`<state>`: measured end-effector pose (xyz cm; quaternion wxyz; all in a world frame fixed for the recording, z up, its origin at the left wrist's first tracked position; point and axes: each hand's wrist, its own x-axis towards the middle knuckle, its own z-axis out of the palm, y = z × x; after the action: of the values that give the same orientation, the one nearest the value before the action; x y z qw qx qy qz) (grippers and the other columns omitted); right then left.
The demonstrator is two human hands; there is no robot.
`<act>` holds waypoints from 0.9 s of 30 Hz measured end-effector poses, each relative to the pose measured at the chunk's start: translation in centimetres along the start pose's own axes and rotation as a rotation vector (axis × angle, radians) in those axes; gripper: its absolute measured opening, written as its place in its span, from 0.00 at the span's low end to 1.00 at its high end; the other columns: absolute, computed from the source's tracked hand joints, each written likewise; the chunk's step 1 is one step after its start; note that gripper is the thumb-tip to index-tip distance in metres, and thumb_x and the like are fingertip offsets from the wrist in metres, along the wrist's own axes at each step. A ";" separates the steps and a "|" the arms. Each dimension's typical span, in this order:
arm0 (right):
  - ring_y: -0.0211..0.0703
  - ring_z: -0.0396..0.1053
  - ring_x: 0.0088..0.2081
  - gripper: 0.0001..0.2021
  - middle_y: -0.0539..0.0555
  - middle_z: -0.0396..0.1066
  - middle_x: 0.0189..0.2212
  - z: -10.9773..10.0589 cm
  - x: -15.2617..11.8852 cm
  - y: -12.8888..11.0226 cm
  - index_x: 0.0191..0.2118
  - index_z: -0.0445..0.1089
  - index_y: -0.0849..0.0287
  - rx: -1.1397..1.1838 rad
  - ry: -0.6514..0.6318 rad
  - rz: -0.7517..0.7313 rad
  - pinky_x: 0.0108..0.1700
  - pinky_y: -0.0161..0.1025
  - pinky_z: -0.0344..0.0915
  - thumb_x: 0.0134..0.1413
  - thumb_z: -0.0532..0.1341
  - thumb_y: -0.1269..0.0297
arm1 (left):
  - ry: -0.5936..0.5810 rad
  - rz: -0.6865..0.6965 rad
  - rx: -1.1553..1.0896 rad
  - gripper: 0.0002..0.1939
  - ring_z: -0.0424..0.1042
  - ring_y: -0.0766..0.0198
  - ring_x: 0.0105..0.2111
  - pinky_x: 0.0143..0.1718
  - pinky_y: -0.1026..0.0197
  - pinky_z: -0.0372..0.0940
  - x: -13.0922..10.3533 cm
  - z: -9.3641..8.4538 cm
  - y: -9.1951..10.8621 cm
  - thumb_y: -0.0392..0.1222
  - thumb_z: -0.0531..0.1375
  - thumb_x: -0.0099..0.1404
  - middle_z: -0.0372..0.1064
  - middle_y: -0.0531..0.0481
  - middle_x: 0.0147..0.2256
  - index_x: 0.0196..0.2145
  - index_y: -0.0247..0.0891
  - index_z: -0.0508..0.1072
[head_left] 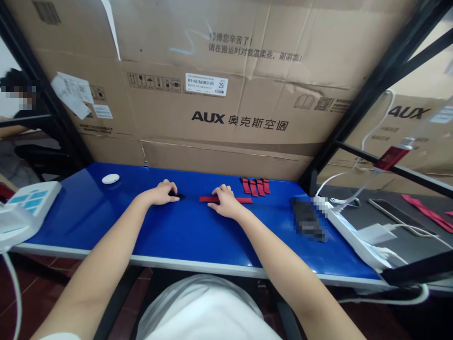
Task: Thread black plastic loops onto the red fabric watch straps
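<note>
On the blue tabletop, my left hand [163,193] has its thumb and fingers curled round a small dark piece [181,196], whose kind I cannot make out. To the right, my right hand [227,202] lies over a flat red strip [245,200], its thumb and fingertips apart on either side of it. Both ends of the strip show; its middle is partly under the hand. Just beyond lie several short red straps [257,187] with dark ends, side by side.
A white oval object [111,179] lies at the back left, and a white device [31,210] stands at the left edge. On the right are a blurred dark item [307,219], a white power strip [354,236] and a phone [401,216]. Cardboard [170,113] walls the back.
</note>
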<state>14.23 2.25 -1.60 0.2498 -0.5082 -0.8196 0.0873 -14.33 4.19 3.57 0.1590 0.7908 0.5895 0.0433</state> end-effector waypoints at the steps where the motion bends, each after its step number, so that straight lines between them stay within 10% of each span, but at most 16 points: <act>1: 0.53 0.57 0.49 0.17 0.59 0.61 0.46 0.3 0.1 -0.2 0.45 0.67 0.58 0.021 -0.022 0.011 0.51 0.48 0.57 0.52 0.65 0.57 | 0.017 0.012 0.000 0.22 0.64 0.49 0.48 0.51 0.51 0.61 0.2 0.3 0.3 0.57 0.60 0.54 0.61 0.43 0.46 0.42 0.42 0.71; 14: 0.47 0.62 0.43 0.09 0.54 0.69 0.35 -0.3 -0.2 -0.5 0.38 0.68 0.58 0.179 -0.044 0.070 0.49 0.44 0.57 0.51 0.60 0.76 | 0.117 0.075 -0.211 0.21 0.70 0.55 0.39 0.43 0.56 0.66 1.3 1.7 0.7 0.51 0.65 0.50 0.67 0.45 0.41 0.40 0.39 0.72; 27: 0.40 0.65 0.30 0.07 0.51 0.70 0.28 -0.6 0.4 -0.7 0.31 0.70 0.60 0.482 -0.015 0.082 0.37 0.38 0.62 0.55 0.59 0.63 | 0.194 0.121 -0.875 0.24 0.73 0.62 0.26 0.34 0.56 0.68 1.6 2.0 2.3 0.51 0.71 0.46 0.72 0.51 0.27 0.36 0.36 0.68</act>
<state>13.86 2.24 -0.70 0.3540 -0.4662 -0.7555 0.2940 -11.24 4.75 2.21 0.4193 0.6746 0.4808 0.3715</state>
